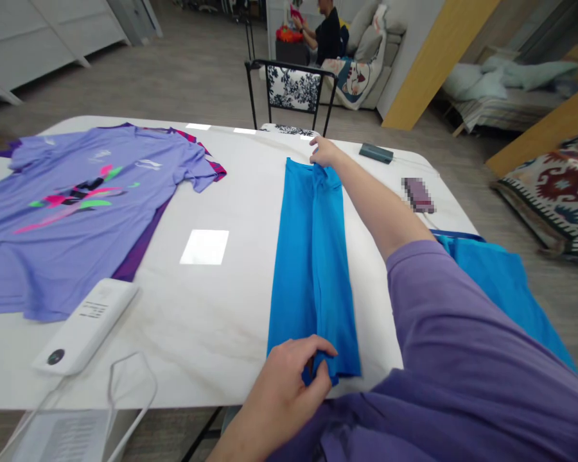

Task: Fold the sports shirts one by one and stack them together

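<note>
A bright blue garment (296, 256) lies in a long, narrow folded strip across the white table; its exact kind is unclear. At its near end, my left hand (291, 378) pinches the fabric between thumb and fingers, lifting a small fold. My right hand (324, 153) reaches to the far end, its fingers closed on the bunched top edge, partly hidden by the hand itself. A lengthwise crease runs down the cloth between both hands.
Left on the table (212, 333) lie a lavender printed T-shirt (91, 192) over other clothes and a white corded device (89, 324). A dark case (376, 153), a blurred phone-like object (418, 194) and more blue cloth (501, 276) are right. Beyond stand a chair (293, 90) and a seated person (327, 38).
</note>
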Tool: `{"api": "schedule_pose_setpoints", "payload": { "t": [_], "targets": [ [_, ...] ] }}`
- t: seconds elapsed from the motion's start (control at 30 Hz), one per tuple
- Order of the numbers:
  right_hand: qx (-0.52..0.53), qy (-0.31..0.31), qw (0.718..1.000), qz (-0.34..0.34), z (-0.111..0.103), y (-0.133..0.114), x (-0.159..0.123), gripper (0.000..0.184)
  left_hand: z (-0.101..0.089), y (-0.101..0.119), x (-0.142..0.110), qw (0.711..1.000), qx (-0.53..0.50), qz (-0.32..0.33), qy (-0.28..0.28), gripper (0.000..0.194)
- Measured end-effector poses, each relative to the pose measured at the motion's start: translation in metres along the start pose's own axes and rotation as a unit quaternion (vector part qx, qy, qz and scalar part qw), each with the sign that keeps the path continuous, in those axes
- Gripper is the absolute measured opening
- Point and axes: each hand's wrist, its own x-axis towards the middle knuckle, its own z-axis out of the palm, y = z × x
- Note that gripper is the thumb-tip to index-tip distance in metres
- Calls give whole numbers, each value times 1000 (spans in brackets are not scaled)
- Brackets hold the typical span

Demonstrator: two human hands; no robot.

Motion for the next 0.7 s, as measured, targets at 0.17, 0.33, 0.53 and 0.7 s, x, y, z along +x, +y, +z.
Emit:
{"api": "schedule_pose_setpoints", "payload": {
  "t": [0.17,0.33,0.53,0.7],
  "targets": [
    [95,-48,994,14,64,-16,1,77,1,-28,-6,989,131,-36,-62,45],
    [-78,34,995,-43,57,4,-34,46,0,-36,-2,972,232,-9,-27,36],
    [-127,-79,986,-74,65,10,-97,41,7,-59,27,936,282,196,80,54],
    [112,-118,975,-150,69,11,-112,44,14,-77,27,916,338,210,40,69]
  ]
}}
